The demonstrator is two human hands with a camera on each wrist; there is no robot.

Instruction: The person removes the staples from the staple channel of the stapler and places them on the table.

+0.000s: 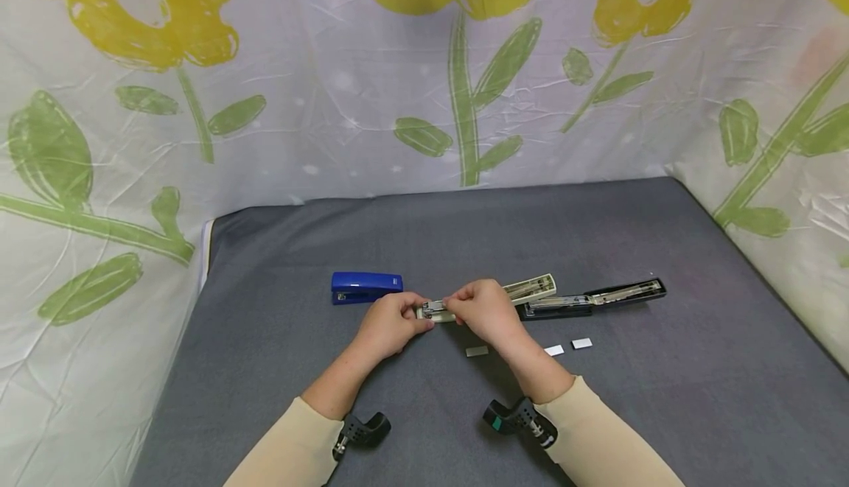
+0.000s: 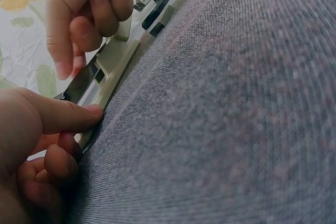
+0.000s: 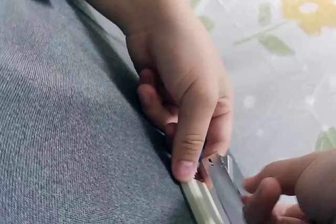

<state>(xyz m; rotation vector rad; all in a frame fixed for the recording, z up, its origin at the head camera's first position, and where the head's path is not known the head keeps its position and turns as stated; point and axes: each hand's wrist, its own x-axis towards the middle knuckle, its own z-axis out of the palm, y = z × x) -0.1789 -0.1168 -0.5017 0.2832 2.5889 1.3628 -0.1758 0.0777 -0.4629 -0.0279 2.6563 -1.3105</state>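
Observation:
A cream stapler (image 1: pixel 540 286) lies folded wide open, its metal magazine (image 1: pixel 434 306) bared on the base. My left hand (image 1: pixel 391 327) grips the front end of that base between thumb and fingers. In the left wrist view, the left thumb (image 2: pixel 79 117) presses along the base's near side. My right hand (image 1: pixel 487 310) hovers over the stapler's middle, fingertips right at the magazine. From the right wrist view, the right fingers (image 3: pixel 268 195) are bent beside the metal; I cannot tell whether they pinch anything.
A closed blue stapler (image 1: pixel 367 286) stands behind the left hand. To the right, a black stapler (image 1: pixel 626 293) lies opened out, close to the cream one. Small pale strips (image 1: pixel 581 343) lie in front on the grey cloth (image 1: pixel 696 398). A flowered curtain (image 1: pixel 298 141) hangs behind.

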